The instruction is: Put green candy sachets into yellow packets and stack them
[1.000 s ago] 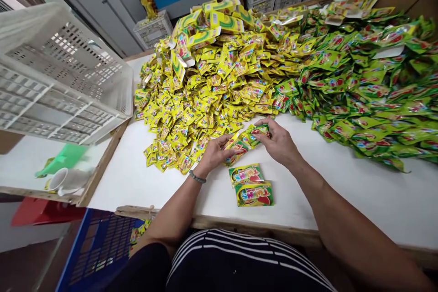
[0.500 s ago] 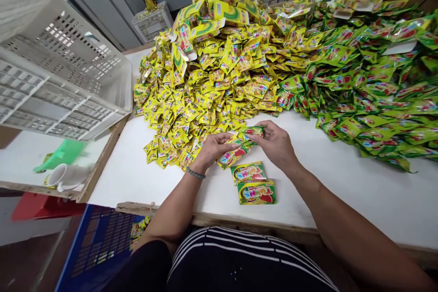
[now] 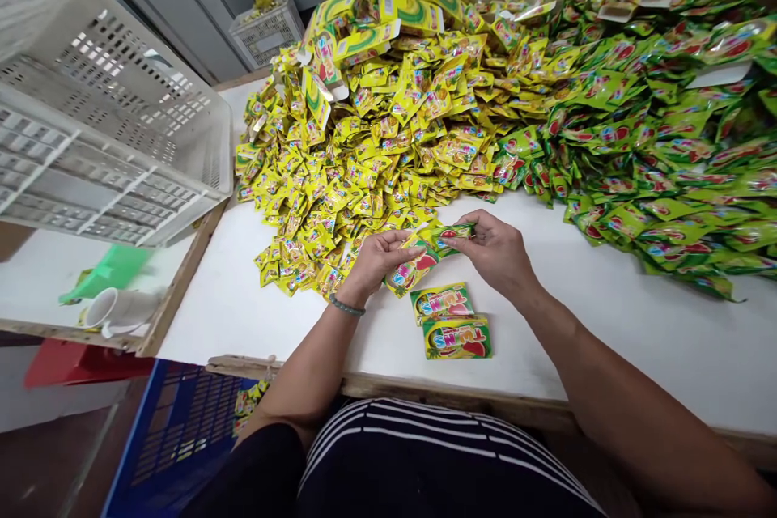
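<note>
My left hand (image 3: 377,261) grips a small printed box (image 3: 411,269), yellow and green with a watermelon picture, between thumb and fingers. My right hand (image 3: 494,249) pinches a green sachet (image 3: 452,236) at the box's upper right end; whether part of it sits inside the box I cannot tell. Just below, two similar boxes lie flat on the white table, one box (image 3: 442,301) partly overlapped by the nearer box (image 3: 457,338). Beyond my left hand spreads a heap of yellow sachets (image 3: 340,186). Green sachets (image 3: 655,154) are piled to the right.
Several yellow boxes (image 3: 406,12) top the heap. A white plastic crate (image 3: 115,154) stands tilted at the left, above a white mug (image 3: 115,312) and a green item (image 3: 112,271). A blue basket (image 3: 176,421) holding sachets sits below the wooden table edge (image 3: 437,398).
My right hand has shifted slightly to the right with the green sachet. My left hand keeps its hold on the box, almost unmoved. The view has tipped a little.
</note>
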`<state>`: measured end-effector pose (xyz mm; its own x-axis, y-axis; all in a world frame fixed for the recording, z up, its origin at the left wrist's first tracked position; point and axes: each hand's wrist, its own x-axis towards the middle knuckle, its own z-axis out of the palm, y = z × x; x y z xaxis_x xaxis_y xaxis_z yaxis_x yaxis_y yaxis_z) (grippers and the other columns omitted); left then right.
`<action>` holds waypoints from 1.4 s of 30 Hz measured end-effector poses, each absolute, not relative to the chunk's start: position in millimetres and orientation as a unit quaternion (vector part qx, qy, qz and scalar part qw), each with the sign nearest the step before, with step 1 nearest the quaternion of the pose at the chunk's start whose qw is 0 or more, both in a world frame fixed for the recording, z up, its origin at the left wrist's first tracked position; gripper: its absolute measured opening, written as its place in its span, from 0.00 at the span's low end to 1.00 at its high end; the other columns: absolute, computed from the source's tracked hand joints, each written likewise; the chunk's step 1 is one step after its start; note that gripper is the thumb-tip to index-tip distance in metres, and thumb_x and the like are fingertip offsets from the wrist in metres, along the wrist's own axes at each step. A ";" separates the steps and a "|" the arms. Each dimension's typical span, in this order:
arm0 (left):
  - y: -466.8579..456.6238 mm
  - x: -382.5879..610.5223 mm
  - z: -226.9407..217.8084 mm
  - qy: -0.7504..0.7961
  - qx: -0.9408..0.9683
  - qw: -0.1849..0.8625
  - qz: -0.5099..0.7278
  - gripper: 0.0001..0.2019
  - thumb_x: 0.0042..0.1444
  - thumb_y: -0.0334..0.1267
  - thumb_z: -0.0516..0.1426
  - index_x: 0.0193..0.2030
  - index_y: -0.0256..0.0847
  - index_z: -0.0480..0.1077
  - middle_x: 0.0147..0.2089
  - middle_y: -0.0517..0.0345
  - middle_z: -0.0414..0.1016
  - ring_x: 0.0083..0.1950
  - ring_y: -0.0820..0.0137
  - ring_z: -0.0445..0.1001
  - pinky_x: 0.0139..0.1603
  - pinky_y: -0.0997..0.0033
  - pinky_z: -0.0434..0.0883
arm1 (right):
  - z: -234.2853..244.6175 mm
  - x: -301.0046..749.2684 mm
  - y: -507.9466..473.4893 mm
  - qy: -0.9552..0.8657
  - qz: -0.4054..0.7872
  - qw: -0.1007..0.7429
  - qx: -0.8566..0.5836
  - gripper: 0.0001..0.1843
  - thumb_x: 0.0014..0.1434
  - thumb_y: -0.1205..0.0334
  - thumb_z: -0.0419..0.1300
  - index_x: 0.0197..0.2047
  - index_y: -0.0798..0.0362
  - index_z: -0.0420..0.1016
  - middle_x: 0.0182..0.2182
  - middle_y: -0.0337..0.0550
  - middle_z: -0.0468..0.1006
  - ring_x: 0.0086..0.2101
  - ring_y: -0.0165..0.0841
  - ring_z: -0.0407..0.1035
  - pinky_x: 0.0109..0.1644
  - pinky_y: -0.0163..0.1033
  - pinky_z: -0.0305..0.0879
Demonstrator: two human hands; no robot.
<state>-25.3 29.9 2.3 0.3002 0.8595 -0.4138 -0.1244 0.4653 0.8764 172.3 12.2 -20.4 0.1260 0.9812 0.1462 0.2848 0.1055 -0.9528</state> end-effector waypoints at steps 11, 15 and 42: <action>24.2 -14.8 0.0 0.437 0.492 0.690 0.303 0.24 0.37 0.38 0.73 0.44 0.36 0.79 0.38 0.55 0.82 0.35 0.71 0.78 0.40 0.72 0.73 | -17.7 178.9 17.2 -0.593 0.421 0.396 -0.560 0.13 0.46 0.58 0.65 0.38 0.49 0.74 0.25 0.34 0.72 0.24 0.28 0.57 0.30 0.36 0.55; 24.7 -12.6 1.7 0.444 0.486 0.691 0.299 0.25 0.36 0.38 0.73 0.44 0.36 0.79 0.37 0.56 0.82 0.34 0.72 0.77 0.40 0.72 0.73 | -16.9 179.2 17.9 -0.601 0.400 0.400 -0.564 0.15 0.47 0.59 0.65 0.40 0.50 0.72 0.32 0.36 0.76 0.24 0.27 0.58 0.30 0.36 0.56; 25.0 -11.8 -2.0 0.447 0.450 0.720 0.282 0.26 0.33 0.40 0.74 0.42 0.34 0.79 0.32 0.56 0.82 0.31 0.70 0.78 0.35 0.72 0.73 | -14.4 177.1 13.1 -0.635 0.419 0.393 -0.517 0.27 0.49 0.68 0.60 0.54 0.46 0.72 0.35 0.39 0.81 0.30 0.33 0.72 0.39 0.41 0.69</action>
